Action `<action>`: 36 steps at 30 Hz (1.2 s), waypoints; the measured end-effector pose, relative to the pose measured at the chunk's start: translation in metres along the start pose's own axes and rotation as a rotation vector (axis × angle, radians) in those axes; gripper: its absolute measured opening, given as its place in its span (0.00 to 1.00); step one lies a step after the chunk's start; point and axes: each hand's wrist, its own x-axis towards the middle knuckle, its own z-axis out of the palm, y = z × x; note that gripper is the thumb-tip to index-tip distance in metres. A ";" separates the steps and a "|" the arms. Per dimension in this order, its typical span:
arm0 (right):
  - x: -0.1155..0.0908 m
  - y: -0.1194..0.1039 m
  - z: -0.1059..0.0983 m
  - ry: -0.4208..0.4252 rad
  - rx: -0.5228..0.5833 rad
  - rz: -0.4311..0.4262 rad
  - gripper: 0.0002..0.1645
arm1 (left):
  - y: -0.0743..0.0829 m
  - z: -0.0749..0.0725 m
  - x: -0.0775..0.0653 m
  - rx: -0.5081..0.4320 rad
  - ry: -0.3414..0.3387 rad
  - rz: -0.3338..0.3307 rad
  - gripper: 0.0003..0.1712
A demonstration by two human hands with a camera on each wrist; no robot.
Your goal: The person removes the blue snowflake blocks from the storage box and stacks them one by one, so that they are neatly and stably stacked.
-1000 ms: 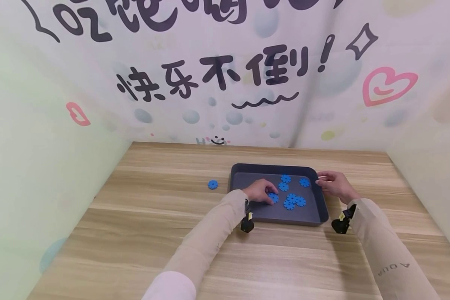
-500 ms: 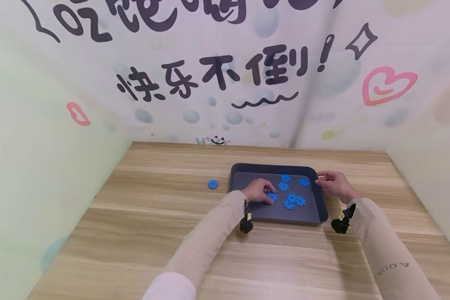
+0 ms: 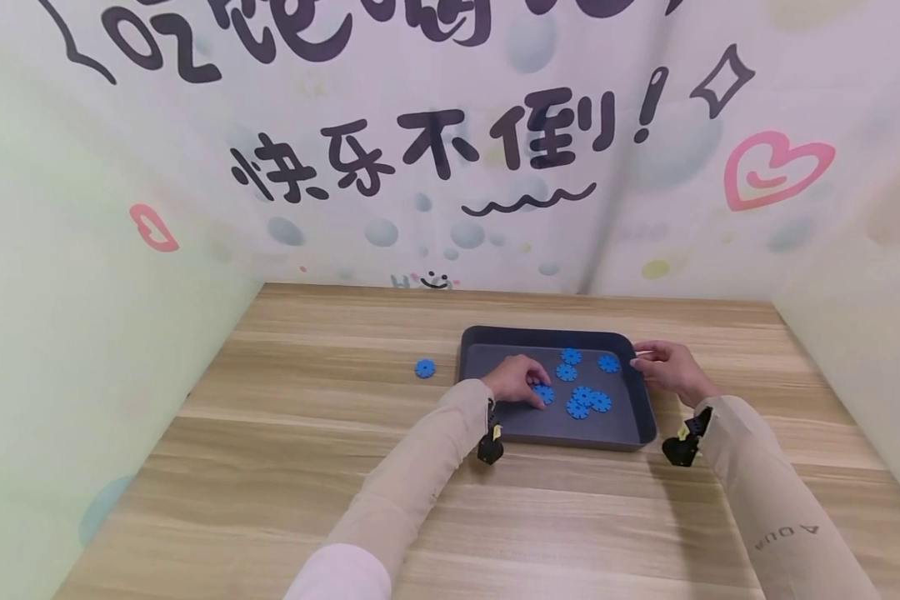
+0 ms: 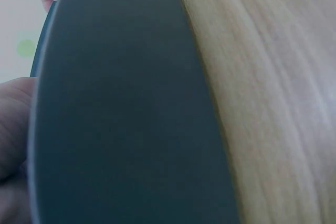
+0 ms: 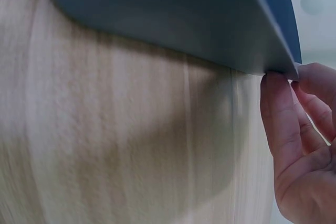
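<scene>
A dark grey rectangular tray (image 3: 562,437) sits on the wooden table. Reaching over its left part, my left hand (image 3: 508,379) pinches a blue notched disc (image 3: 545,395) between thumb and fingers, close over the tray floor. Several more blue discs (image 3: 583,397) lie in the tray, some overlapping. At the right end, my right hand (image 3: 671,371) grips the tray's rim, thumb inside and fingers outside. The right wrist view shows those fingers (image 5: 283,114) against the outer wall. The tray's outer wall (image 4: 126,103) fills much of the left wrist view, hiding the held disc.
One loose blue disc (image 3: 425,368) lies on the table (image 3: 330,417) to the left of the tray. Behind the table hangs a printed white backdrop (image 3: 390,250) with lettering, and pale side walls stand at left and right.
My left hand has shifted very slightly left with the disc between its fingers. The right hand stays at the tray's rim, and the other discs have not moved.
</scene>
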 end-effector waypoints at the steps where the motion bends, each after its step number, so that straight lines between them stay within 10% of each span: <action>1: 0.000 0.000 0.000 0.000 0.001 0.001 0.28 | -0.001 0.000 0.000 -0.001 0.003 -0.002 0.18; 17: -0.002 0.000 -0.003 0.002 0.005 0.003 0.28 | -0.005 0.001 -0.001 -0.043 0.060 -0.001 0.19; 36: -0.002 -0.002 0.001 0.000 0.001 0.001 0.28 | -0.008 -0.023 -0.021 -0.097 -0.033 0.032 0.18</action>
